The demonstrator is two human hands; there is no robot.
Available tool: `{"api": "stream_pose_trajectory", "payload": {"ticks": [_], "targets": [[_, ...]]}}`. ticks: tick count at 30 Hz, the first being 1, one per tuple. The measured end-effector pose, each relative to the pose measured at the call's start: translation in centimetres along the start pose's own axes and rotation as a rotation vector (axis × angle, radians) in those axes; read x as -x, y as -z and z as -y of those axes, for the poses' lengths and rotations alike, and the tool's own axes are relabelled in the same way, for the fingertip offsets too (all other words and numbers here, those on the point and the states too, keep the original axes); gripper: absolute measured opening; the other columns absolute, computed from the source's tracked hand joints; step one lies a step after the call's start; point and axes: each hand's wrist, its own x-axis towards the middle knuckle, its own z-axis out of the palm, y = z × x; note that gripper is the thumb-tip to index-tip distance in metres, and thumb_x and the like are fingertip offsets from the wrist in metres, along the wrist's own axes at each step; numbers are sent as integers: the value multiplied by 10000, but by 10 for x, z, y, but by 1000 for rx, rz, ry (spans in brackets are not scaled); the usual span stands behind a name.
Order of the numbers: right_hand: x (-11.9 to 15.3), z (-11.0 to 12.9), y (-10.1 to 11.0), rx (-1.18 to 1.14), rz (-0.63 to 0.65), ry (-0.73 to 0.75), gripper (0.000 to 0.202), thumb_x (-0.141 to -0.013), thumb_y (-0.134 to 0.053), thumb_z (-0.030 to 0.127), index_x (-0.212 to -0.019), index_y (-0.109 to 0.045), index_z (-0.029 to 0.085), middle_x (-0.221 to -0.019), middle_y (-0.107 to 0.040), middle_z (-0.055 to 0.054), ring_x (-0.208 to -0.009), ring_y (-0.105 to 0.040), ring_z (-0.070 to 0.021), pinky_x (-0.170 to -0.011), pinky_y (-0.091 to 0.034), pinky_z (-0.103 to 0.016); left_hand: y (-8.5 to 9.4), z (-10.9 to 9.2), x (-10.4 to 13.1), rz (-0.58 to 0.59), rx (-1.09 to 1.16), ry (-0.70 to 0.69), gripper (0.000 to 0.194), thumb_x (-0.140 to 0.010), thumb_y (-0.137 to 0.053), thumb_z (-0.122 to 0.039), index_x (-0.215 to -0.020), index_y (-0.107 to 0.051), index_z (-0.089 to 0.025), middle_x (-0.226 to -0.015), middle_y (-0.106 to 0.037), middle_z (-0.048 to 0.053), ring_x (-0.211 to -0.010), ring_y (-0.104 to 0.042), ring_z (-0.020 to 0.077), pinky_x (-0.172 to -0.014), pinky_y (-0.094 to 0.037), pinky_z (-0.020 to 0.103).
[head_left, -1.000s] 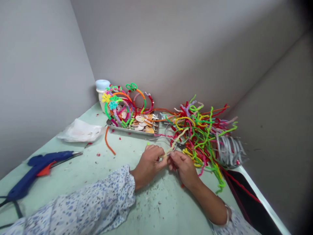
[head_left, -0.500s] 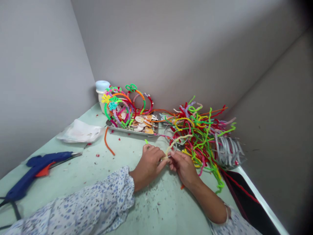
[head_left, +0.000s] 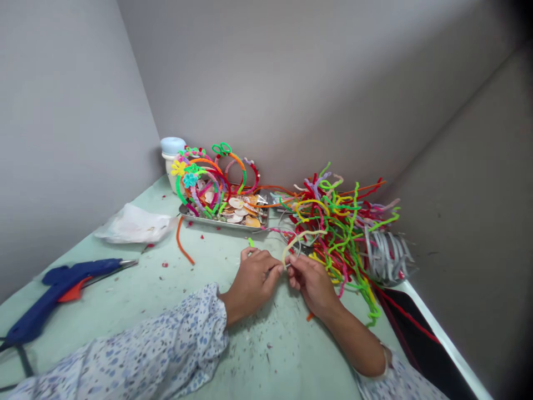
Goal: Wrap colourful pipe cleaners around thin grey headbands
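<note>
My left hand (head_left: pixel 255 282) is closed, thumb against fingers, at one end of a cream pipe cleaner (head_left: pixel 300 235). Right beside it, my right hand (head_left: pixel 310 280) pinches a thin headband where the cream strand meets it; most of the headband is hidden by my fingers. The strand curves up and to the right from between my fingertips. A bright green tip (head_left: pixel 250 242) shows just above my left hand. Behind my right hand lie thin metal hoops (head_left: pixel 287 222) and a heap of coloured pipe cleaners (head_left: pixel 339 228).
Decorated headbands (head_left: pixel 202 180) stand in a metal tray (head_left: pixel 220 224) of shell-like pieces. A blue glue gun (head_left: pixel 54 294), plastic bag (head_left: pixel 135 223) and lidded jar (head_left: pixel 172 161) are at the left. Wrapped grey bands (head_left: pixel 387 255) lie at the right.
My left thumb and fingers have shifted slightly at the join, and the cream strand bends a little more. The whole view has moved slightly.
</note>
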Motion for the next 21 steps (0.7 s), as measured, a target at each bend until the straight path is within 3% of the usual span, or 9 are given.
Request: {"api": "stream_pose_trajectory", "payload": {"ticks": [13,21], "targets": [[1,5,-3,-30,-18,-28,272,-720,-691,407,-743,-646,140,-530,-509,44,-414,-434,-52,-378,-317,-164,-4,2,-2,-27,124,109,163,-850,-560,-273,-834,-722,-259,-742,-658,-13,-808,-570,157,-880,-317,369],[0,4,-3,-48,0,-34,262,-736,-685,401,-703,-624,148,-519,-509,55,-407,-430,-38,-389,-308,-152,-5,4,-4,-44,240,124,150,-833,-581,-249,-822,-731,-254,-736,-683,-16,-772,-579,155,-765,-414,293]]}}
